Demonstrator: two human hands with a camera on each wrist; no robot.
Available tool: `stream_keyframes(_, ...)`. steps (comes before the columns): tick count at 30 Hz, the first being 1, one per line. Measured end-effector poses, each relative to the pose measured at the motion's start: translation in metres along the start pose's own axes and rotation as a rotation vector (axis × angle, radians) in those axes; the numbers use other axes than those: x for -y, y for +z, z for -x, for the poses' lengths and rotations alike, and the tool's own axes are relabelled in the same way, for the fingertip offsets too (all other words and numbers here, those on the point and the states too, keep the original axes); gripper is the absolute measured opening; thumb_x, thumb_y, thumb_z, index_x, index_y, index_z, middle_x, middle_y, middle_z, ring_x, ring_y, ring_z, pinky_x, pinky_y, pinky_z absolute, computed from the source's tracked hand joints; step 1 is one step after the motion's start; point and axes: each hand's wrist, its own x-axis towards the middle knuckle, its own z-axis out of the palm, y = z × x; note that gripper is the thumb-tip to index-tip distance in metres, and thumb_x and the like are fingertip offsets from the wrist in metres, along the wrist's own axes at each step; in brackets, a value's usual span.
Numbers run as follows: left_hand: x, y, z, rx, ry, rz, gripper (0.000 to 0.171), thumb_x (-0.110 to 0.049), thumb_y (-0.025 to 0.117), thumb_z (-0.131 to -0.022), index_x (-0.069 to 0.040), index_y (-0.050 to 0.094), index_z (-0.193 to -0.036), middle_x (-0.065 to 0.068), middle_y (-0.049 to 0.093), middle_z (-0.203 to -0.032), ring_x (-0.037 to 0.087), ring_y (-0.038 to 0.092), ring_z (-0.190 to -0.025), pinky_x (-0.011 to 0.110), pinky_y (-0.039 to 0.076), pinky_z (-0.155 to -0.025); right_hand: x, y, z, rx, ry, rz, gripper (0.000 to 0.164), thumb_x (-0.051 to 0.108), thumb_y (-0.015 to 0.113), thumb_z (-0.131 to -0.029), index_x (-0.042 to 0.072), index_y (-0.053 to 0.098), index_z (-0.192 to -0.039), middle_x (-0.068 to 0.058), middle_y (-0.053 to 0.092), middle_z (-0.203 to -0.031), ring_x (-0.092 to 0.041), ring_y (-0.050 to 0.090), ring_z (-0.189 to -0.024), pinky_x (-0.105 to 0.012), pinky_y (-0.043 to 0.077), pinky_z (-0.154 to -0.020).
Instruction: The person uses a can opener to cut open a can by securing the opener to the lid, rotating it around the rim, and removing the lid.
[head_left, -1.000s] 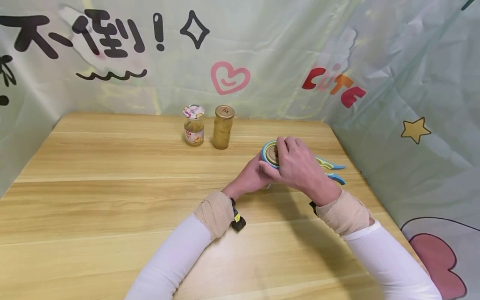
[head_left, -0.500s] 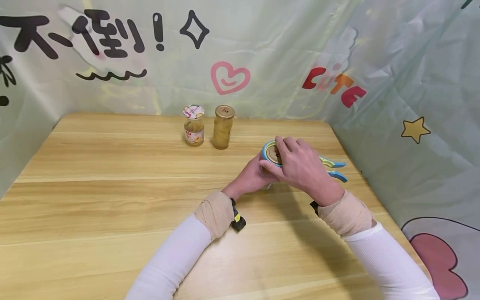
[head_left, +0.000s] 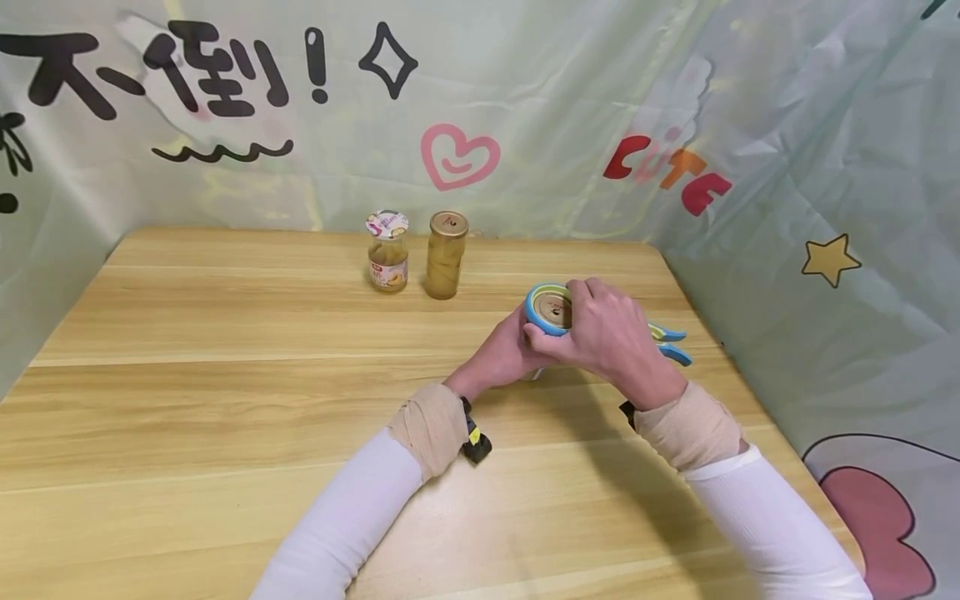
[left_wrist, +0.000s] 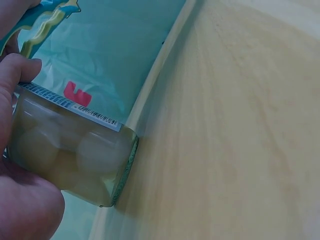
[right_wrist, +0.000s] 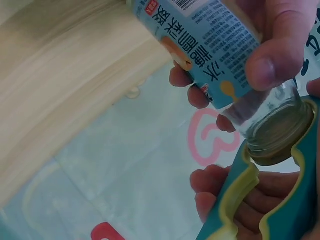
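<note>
My left hand (head_left: 504, 350) grips a glass jar (left_wrist: 70, 150) with a blue label (right_wrist: 210, 55). Pale round pieces sit in liquid inside, seen in the left wrist view. A blue and yellow-green jar opener (head_left: 533, 320) encircles its gold lid (head_left: 555, 311). From the right side, my right hand (head_left: 611, 337) holds the opener, fingers over the far side and thumb along the near side. Both handles (head_left: 675, 354) stick out past this hand to the right. In the head view, the hands hide most of the jar's body.
Two more jars stand at the back of the wooden table (head_left: 225, 400): a short one (head_left: 387, 262) with a patterned cover and a taller one (head_left: 446, 258) with a gold lid. Printed cloth (head_left: 540, 100) hangs behind the table and along its sides.
My right hand has shifted slightly right, leaving more of the lid showing. The opener's handle ends look closer together and extend less beyond the hand. My left hand has stayed in place.
</note>
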Motion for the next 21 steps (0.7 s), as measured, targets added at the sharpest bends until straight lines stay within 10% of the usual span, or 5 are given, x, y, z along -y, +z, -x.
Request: stream_keyframes(21,0.0004,-0.0013,0.0015,-0.039,-0.013,-0.011,0.076,-0.012,0.079,-0.091,-0.016,0.037,-0.154,0.007,0.056,-0.148,0.021,0.058,-0.132,0.034,0.052,-0.108,0.0028,-0.0046,0.0054,0.002,0.012,0.033,0.082,0.071,0.075,-0.077,-0.006,0.062,-0.098,-0.019,0.063,-0.081,-0.037,0.062,-0.072,-0.049,0.056,-0.06)
